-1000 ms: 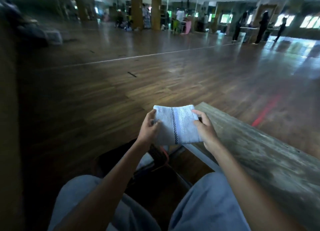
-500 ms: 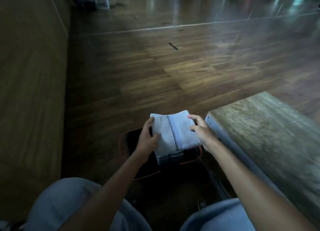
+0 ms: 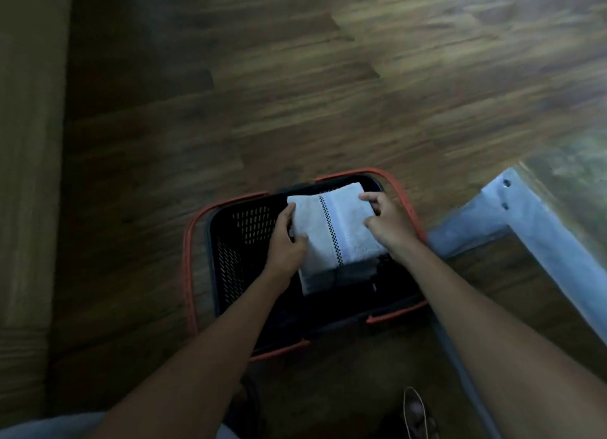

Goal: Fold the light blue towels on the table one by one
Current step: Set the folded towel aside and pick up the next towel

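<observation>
Towel (image 3: 335, 231) between both hands (image 3: 285, 246) (image 3: 391, 225), over basket (image 3: 188, 261)

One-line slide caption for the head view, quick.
Left hand and right hand hold a folded light blue towel over a black, orange-rimmed basket.

Noted soft terry cloth in the folded light blue towel (image 3: 338, 231): matt, fine nubbed pile, one woven dark checked stripe across it. Noted moulded plastic in the black perforated basket (image 3: 244, 228): dull walls pierced with rows of slots, smoother orange-red rim (image 3: 186, 261). Recorded wood planking on the brown floor (image 3: 295, 93): visible grain, semi-gloss finish, soft sheen at upper right. Recorded rough, weathered wood on the grey-green tabletop (image 3: 578, 162), matt. Logged pale blue painted metal frame (image 3: 532, 215) beneath it: smooth, with two small holes.
</observation>
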### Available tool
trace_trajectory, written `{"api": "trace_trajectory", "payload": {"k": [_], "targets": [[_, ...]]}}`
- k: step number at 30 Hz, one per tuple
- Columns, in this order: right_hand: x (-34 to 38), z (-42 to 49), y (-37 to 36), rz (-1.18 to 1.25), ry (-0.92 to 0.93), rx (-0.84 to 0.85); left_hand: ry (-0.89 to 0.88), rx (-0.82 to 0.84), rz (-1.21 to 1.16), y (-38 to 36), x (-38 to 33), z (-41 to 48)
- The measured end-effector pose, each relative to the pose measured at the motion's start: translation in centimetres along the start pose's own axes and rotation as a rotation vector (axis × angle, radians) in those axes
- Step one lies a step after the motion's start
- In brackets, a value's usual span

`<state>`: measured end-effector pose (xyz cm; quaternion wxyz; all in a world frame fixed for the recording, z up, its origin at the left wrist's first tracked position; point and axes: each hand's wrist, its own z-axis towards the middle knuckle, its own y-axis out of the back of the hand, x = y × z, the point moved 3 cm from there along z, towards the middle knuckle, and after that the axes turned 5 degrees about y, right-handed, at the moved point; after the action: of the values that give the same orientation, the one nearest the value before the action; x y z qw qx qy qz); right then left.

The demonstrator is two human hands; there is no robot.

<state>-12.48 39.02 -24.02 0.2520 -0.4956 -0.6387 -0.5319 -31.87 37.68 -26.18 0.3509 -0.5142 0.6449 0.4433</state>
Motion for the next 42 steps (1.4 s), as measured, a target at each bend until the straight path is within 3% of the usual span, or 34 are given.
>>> {"api": "trace_trajectory", "payload": {"k": [8,13,15,18,20,22,25,31,33,36,38,40,42], "targets": [[-3.8,2.3,-1.8,-0.114,0.014,0.090,0.049,0.008,0.041,-1.1,3.8,2.9],[-3.5,2.5,-2.1,-0.387,-0.033,0.300,0.080,0.004,0.144,-1.4,4.2,3.1],[-2.4,2.7,-2.5,-0.677,0.061,0.299,0.001,-0.076,0.288,-1.5,3.9,2.6],[-0.7,2.0,-3.5,-0.960,0.392,0.035,-0.206,-0.207,0.648,-1.9,3.2,1.8],[-1.3,1.8,-4.4,-0.991,0.486,0.037,-0.290,-0.098,0.846,-2.5,3.2,1.9],[-3.4,1.8,-5.3,-1.076,0.451,0.155,-0.245,0.040,0.988,-2.6,4.1,2.5],[-6.3,1.8,-5.7,-1.037,0.290,0.244,-0.167,0.147,1.107,-2.7,5.6,2.7],[-6.4,2.0,-5.5,-0.824,0.137,0.287,-0.055,0.173,1.117,-2.8,5.7,3.2],[-5.7,2.3,-5.4,-0.883,0.149,0.272,-0.082,0.142,1.100,-2.7,5.3,3.1],[-4.5,2.0,-5.6,-1.096,0.381,0.108,-0.234,-0.007,1.046,-2.5,4.2,2.7],[-4.6,1.5,-5.8,-1.122,0.510,0.042,-0.271,-0.020,1.047,-2.5,4.5,2.5],[-5.6,1.3,-5.6,-1.073,0.476,0.084,-0.202,0.044,1.062,-2.7,5.4,2.4],[-6.7,1.6,-5.4,-0.918,0.292,0.204,-0.131,0.104,1.074,-2.9,5.9,2.5]]}}
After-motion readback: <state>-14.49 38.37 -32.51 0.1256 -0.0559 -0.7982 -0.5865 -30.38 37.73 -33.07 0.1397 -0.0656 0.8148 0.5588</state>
